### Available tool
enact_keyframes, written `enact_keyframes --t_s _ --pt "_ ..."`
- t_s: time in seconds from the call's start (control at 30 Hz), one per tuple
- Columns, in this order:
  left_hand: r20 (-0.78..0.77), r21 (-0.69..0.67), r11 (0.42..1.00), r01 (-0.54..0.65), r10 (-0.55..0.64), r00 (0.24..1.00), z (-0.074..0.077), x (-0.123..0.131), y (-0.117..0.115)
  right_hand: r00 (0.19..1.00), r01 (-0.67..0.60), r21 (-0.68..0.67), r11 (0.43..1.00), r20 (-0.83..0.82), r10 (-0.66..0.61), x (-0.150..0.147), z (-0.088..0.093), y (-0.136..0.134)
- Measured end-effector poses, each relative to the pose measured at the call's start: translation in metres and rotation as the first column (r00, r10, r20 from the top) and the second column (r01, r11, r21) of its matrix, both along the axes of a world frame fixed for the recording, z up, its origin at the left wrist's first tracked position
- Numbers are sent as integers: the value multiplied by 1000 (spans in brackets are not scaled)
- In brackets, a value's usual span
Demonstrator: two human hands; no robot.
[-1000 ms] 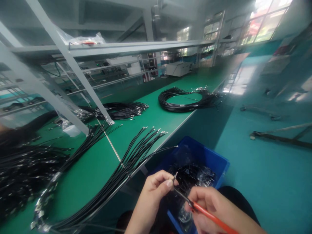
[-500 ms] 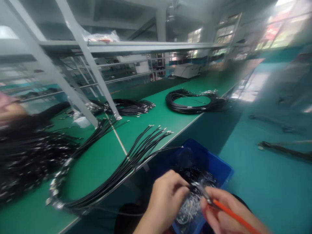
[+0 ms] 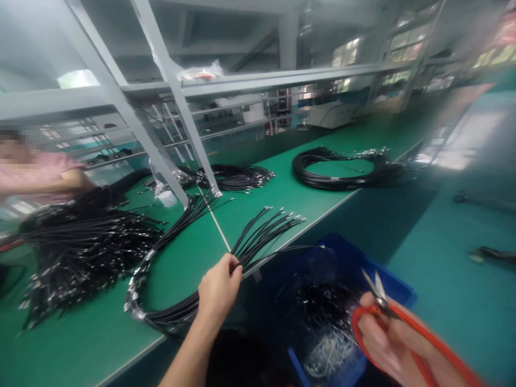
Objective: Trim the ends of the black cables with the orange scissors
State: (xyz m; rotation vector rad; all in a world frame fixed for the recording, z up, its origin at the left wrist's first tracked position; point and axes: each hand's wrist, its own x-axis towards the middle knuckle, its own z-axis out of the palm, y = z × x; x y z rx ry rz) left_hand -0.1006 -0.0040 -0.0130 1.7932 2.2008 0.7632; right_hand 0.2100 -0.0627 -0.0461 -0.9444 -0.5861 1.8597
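Observation:
My left hand is closed at the near edge of the green table, its fingers round part of a bundle of black cables. The cables fan out beyond my fingers and end in small silvery tips. Behind the hand the bundle curves left, with pale wrapping around the bend. My right hand holds scissors with orange-red handles, their blades apart and pointing up. Nothing lies between the blades. Below the hands stands a blue bin with black scraps and a tangle of whitish strips in it.
Coiled black cables lie further along the green table, and another coil sits behind the rack post. A large heap of black cables covers the left side. Beyond it is a person in a pink top.
My left hand has moved from above the bin to the cable bundle on the table. My right hand has shifted right with the scissors, whose blades now show apart. The view has turned left.

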Motion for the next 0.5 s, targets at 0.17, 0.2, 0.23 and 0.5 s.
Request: enact_keyframes --t_s 0.17,0.2,0.23,0.5 --pt "290 -6 965 262 -249 924 36 22 24 998 55 115 992 -24 -52 -17 20 6" --pt "338 11 950 313 -298 892 44 33 27 997 79 121 989 -14 -78 -20 19 7" --pt "385 34 932 362 -347 855 51 45 28 994 108 123 987 3 -109 -22 17 9" --pt "118 327 781 532 -592 797 65 128 -6 935 282 317 905 121 -334 -32 19 25"
